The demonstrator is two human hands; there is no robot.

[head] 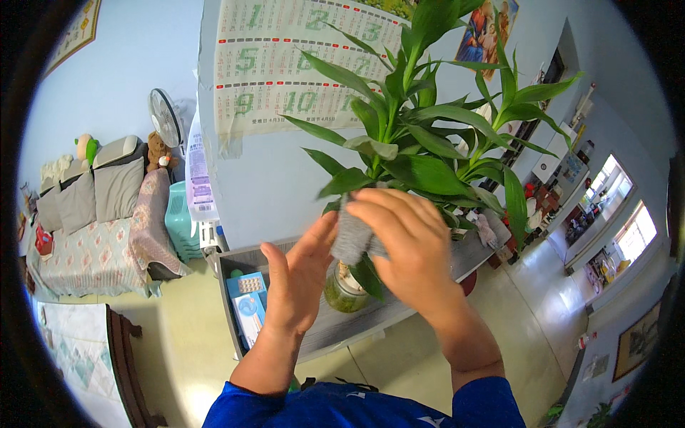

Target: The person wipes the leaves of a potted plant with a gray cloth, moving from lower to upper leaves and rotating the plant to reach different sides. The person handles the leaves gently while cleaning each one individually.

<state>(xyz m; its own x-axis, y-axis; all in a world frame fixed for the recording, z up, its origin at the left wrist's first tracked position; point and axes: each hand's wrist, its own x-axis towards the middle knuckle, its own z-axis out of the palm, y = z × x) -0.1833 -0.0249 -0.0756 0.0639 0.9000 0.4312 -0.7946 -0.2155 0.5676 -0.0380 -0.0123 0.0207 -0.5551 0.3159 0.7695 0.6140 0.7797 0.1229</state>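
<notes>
A grey cloth (350, 235) is gripped in my right hand (409, 251), among the lower leaves of a leafy green plant (436, 174). My left hand (299, 273) is raised beside the cloth with its thumb spread and its palm turned inward. Its fingertips come close to the cloth and a low leaf; whether they touch is hidden. Below both hands, the plant stands in a glass jar (342, 294) with greenish contents. The jar rests on a grey wood-grain cabinet top (385, 318).
Blue-and-white boxes (249, 315) lie in a compartment at the cabinet's left. Behind the leaves hangs a wall calendar (299, 69). A sofa (101, 241), a fan (165, 117) and a teal plastic crate (182, 219) are to the left. Tiled floor (514, 326) extends to the right.
</notes>
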